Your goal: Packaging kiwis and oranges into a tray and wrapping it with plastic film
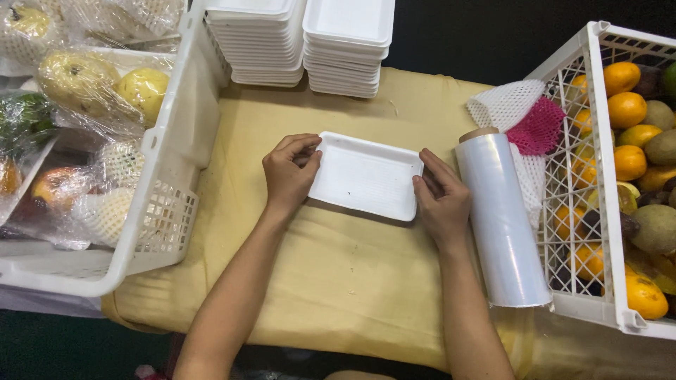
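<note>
Fingers of both hands, left (289, 174) and right (442, 199), pinch a white foam tray (366, 176) (empty).

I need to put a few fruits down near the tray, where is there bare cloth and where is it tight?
Bare yellow cloth lies in front of the foam tray, between the two forearms, and left of the left hand up to the white crate. A strip separates tray and tray stacks. Right of the right hand is crowded: film roll, foam nets, fruit crate.
</note>
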